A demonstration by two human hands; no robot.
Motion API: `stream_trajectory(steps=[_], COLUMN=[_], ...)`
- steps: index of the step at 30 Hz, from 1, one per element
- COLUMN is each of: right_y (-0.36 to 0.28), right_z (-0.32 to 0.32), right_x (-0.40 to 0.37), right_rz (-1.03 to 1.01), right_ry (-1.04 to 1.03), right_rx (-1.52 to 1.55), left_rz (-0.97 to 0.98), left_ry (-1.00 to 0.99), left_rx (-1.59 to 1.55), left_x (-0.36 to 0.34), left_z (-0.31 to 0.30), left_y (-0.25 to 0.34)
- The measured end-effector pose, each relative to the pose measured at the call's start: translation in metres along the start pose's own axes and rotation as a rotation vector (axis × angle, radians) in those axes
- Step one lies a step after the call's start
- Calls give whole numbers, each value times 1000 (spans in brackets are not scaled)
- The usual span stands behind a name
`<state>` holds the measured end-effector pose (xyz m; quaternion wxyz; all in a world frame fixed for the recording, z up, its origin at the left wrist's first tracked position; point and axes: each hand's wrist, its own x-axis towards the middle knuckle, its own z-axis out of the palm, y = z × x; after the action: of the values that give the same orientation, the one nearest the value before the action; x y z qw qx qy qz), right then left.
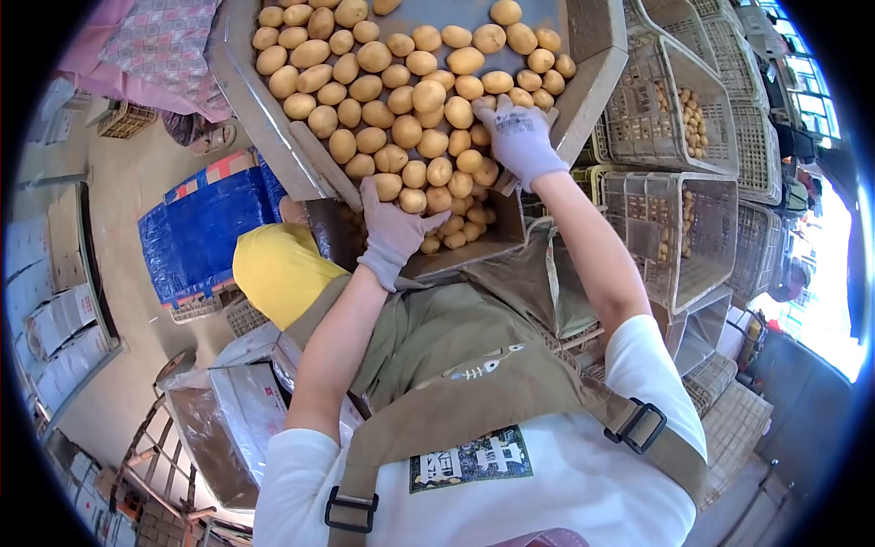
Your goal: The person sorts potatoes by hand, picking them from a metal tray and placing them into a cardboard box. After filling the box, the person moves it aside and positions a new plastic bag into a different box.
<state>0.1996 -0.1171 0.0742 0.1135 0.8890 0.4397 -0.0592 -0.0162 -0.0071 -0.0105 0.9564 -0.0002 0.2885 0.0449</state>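
Observation:
Many potatoes (pixel 407 131) lie spread over a metal sorting tray (pixel 583 109) with raised side walls. They run down to its narrow front mouth, below which more potatoes (pixel 456 239) sit in a container. My left hand (pixel 390 233), in a pale glove, is at the left side of the mouth, thumb and fingers apart, touching the lowest potatoes. Farther up on the right, my right hand (pixel 519 144), in a matching glove, rests against potatoes by the tray's right wall. Its fingers are stretched out over them, with no potato gripped that I can see.
Plastic crates (pixel 670 228) stand stacked at the right, some with potatoes inside. A blue-covered box (pixel 196 232) is on the floor to the left. A cardboard box with plastic lining (pixel 214 428) stands at lower left. Part of another person in pink clothing (pixel 150 55) shows at upper left.

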Motion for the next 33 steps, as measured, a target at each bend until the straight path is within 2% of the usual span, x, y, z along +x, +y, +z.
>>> stream_trajectory(steps=[3, 5, 8, 10, 11, 12, 13, 14, 16, 18, 20, 21, 22, 25, 28, 31, 33], right_y=[10, 10, 25, 32, 56, 99, 138, 168, 178, 164, 148, 150, 133, 127, 116, 117, 104], right_z=[-5, -2, 9, -40, -52, -48, -55, -55, -71, -82, -57, -30, -38, -44, -55, -44, -43], right_x=[20, 28, 13, -11, -19, -22, -35, -42, -32, -12, 29, 54, 64, 83, 72, 43, 21], right_rz=[-69, -88, -264, -387, -395, -56, 117, 338, 436, 195, 102, 131, 245, 240, 199, 129, 104], right_ry=[-51, -164, 159, 390, 634, 478, 706, 771, 704, 450, 247, 108, -101, -213, -102, 288, 369], right_rx=[58, 18, 195, 357, 211, -65, -65, -362, -461, -56, -183, -205, -279, -237, -206, 174, 442], left_rz=[1, -8, 22, 76, 244, 408, 408, 407, 85, 6, -28, -27, -23, -15, -39, -16, -25], left_ry=[-56, -25, 23, 33, -14, -56, -63, -70, -11, -21, -32, -33, -35, -71, -23, 27, 29], left_rx=[24, -26, 34, 104, 438, 776, 771, 766, 69, 1, -23, -15, -8, -38, -104, -58, -47], left_x=[1, 1, 1, 0, 3, 5, 4, 3, -2, -2, 0, -1, -2, -1, 0, 0, 0], left_z=[-4, -4, -3, -3, -9, -23, -23, -24, 0, 2, 7, 8, 9, 6, 2, 6, 7], left_y=[1, 0, 0, -3, -4, -9, -10, -11, -3, 1, 3, 2, 2, 3, 1, 3, 3])
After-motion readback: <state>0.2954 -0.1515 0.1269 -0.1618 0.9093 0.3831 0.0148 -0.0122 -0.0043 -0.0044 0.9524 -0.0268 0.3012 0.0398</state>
